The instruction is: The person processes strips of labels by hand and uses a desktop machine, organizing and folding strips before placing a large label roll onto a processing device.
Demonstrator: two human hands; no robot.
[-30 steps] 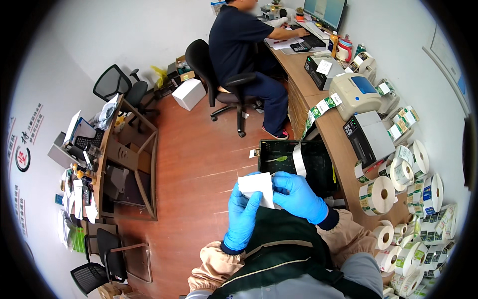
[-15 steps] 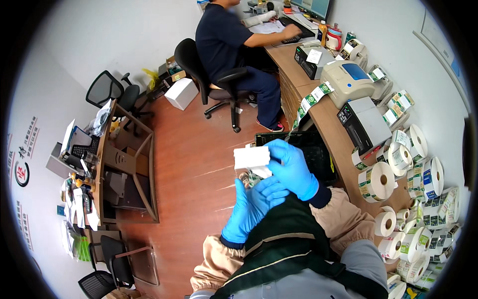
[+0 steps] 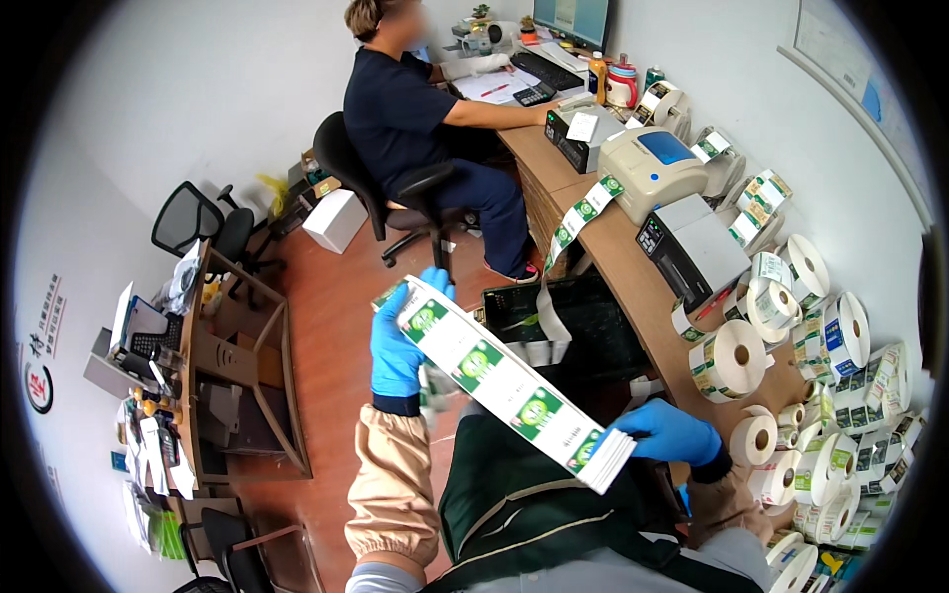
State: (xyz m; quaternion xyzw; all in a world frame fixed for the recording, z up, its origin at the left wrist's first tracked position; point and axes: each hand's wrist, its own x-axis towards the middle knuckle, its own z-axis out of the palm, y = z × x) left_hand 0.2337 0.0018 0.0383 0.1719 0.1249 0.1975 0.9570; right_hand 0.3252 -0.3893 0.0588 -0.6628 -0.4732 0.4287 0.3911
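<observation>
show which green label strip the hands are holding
The long strip slanting between the left hand and right hand; the other strip trails from the beige printer.

The label strip (image 3: 506, 385) looks like smooth paper.

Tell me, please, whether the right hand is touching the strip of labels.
Touching. The head view shows the gloved right hand holding the strip of labels at its lower end, with no gap between them.

A label strip (image 3: 476, 366) partly hid the left hand (image 3: 395, 354).
The strip's finer print was too small to tell; a seated person (image 3: 400, 119) had a blurred face; the top edge cut off the monitor (image 3: 571, 22).
</observation>
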